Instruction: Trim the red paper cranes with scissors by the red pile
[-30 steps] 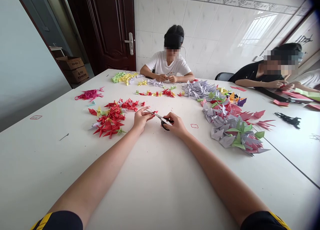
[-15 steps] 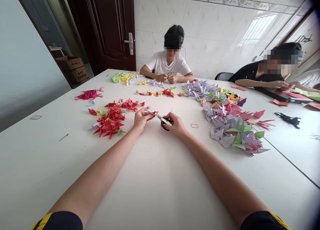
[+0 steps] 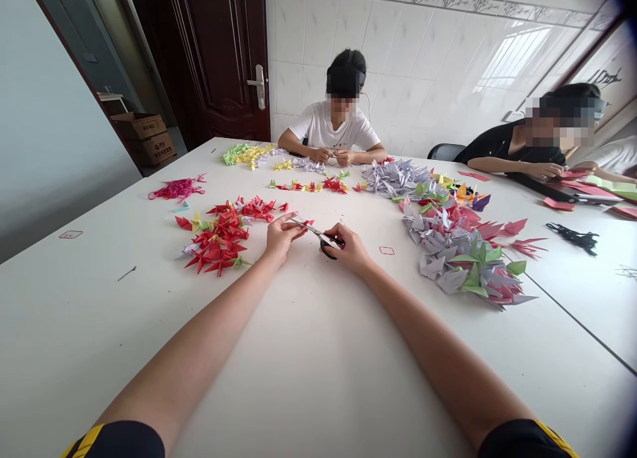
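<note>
head view: the person's right hand has its grip closed on the black handles of a pair of scissors, which sit above the middle of the white desk. the left hand curls beside the blades, near a small red paper scrap; i cannot tell whether its grip is clamped on the blades, the scrap or neither. a heap of red origami cranes lies just left of the left hand, and a larger mound of lilac-grey and green cranes spreads toward the desk's right side. a small outlined paper square lies between the right hand and that mound. a tangled pink paper strand rests near the left edge, and yellow and green cranes line the far edge. across the far edge, a person in a white t-shirt works with both hands, and another in a black top sits at the right. cardboard boxes stand by the door, their printing too small to read.
</note>
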A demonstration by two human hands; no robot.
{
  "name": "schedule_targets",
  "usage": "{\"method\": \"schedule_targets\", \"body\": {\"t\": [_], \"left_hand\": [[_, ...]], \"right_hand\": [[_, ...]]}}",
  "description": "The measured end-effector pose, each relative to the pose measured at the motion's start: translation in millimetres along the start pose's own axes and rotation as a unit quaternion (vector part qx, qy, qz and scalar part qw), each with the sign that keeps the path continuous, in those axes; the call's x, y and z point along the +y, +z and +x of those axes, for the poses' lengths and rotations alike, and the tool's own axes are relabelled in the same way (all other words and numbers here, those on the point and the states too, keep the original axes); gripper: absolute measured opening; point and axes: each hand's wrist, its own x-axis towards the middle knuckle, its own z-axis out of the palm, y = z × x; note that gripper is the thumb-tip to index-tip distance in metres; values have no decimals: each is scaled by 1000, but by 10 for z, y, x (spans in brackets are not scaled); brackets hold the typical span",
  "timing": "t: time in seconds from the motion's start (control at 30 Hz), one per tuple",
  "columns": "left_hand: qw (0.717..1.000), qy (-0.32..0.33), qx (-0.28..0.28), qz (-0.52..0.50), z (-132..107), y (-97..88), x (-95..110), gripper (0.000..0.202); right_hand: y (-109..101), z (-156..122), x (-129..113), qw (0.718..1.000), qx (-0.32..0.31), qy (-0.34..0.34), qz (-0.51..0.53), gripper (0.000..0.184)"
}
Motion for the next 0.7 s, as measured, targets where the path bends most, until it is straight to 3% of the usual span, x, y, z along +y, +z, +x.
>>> {"method": "schedule_targets", "body": {"t": [0.27,0.47,0.7], "left_hand": [[994,60,83,-30,79,-64,-55,34],[992,75,90,-44,104,-82,-76,29],[990,82,105,-40,110,-87,-74,27]], "right_hand": [[-52,-6,-6,998,-1,34,54,30],[-71,-25,-11,990,-19,68,120,22],[-72,-22,-9,995,-20,57,78,28]]}}
